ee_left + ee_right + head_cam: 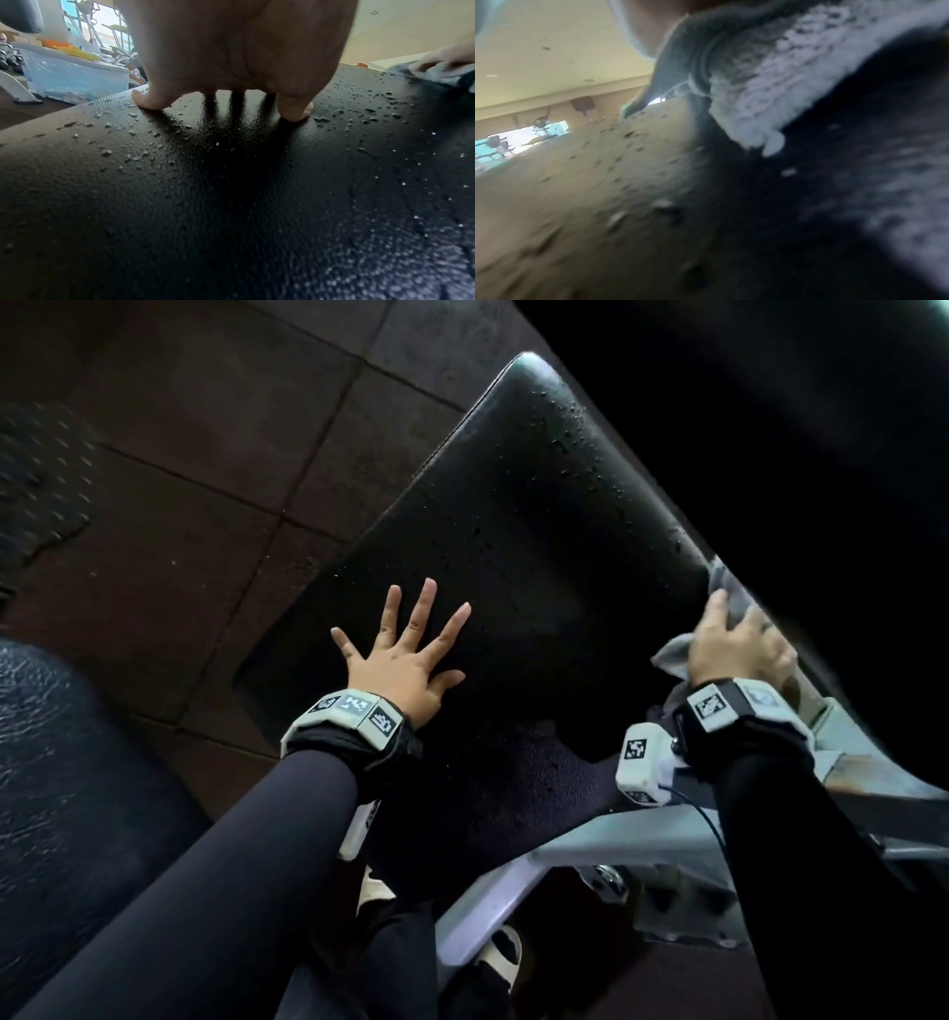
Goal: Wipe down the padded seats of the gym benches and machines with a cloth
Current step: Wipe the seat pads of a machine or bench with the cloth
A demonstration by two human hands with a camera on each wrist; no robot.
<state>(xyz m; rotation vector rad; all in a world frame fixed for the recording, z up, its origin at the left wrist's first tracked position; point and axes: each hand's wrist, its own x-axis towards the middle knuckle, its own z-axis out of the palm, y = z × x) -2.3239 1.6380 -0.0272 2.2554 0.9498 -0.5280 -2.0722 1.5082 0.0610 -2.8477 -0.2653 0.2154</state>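
A black padded seat (524,541) fills the middle of the head view, speckled with droplets (133,156). My left hand (405,654) lies flat on its near part with fingers spread straight; in the left wrist view its fingertips (295,109) press into the wet pad (231,203). My right hand (734,644) grips a grey cloth (678,649) at the seat's right edge. In the right wrist view the bunched cloth (770,91) sits close on the wet pad (590,182), blurred. The right fingers are mostly hidden by the cloth.
A white metal frame (513,891) runs under the seat at lower right. Another black pad (67,788) sits at the left, a dark backrest (796,428) looms upper right. Dark rubber floor tiles (205,428) lie beyond. A clear plastic bin (72,81) stands on the floor.
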